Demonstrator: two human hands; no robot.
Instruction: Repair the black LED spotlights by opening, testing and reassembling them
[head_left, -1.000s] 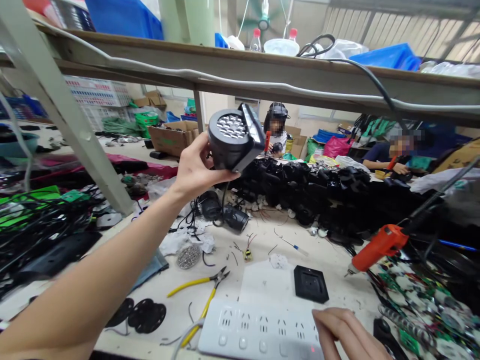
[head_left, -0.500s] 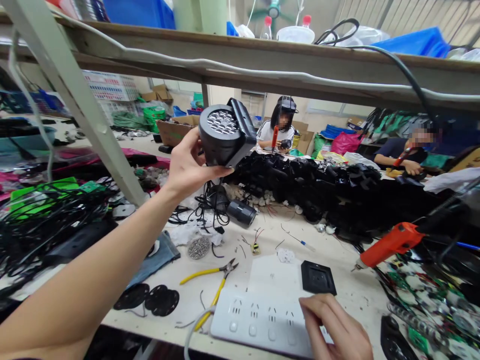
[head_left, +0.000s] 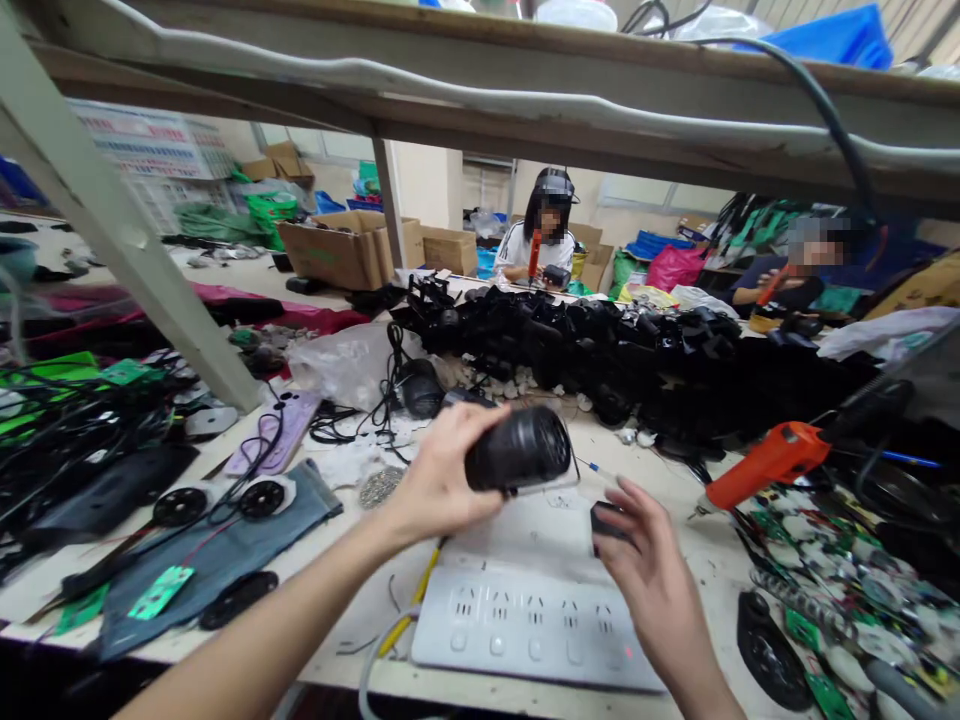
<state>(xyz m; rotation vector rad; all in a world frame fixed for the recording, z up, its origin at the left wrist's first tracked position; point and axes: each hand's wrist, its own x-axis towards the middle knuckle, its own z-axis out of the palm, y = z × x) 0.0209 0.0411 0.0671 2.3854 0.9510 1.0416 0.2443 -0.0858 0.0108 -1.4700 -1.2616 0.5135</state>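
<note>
A black cylindrical lamp (head_left: 517,450) with a thin bracket is gripped in my left hand (head_left: 442,475), tilted on its side above the bench; motion blurs it. My right hand (head_left: 649,560) is to the right of the lamp, apart from it, with its fingers spread. Behind those fingers a black square plate (head_left: 602,525) is partly covered; whether they touch it I cannot tell. Below both hands lies a white power strip (head_left: 517,640). One yellow handle of the cutters (head_left: 409,622) shows beside the strip, the rest hidden by my left arm.
An orange electric screwdriver (head_left: 769,468) hangs at right, over heaped circuit boards and parts (head_left: 862,590). Black housings (head_left: 600,350) pile up along the back. Cables (head_left: 82,430) and a purple phone (head_left: 274,435) lie left. A shelf beam (head_left: 480,100) crosses overhead. Two people work beyond.
My left hand has lowered the lamp toward the bench and turned it onto its side. My right hand has risen from the power strip toward the square plate, fingers spreading. The view has shifted.
</note>
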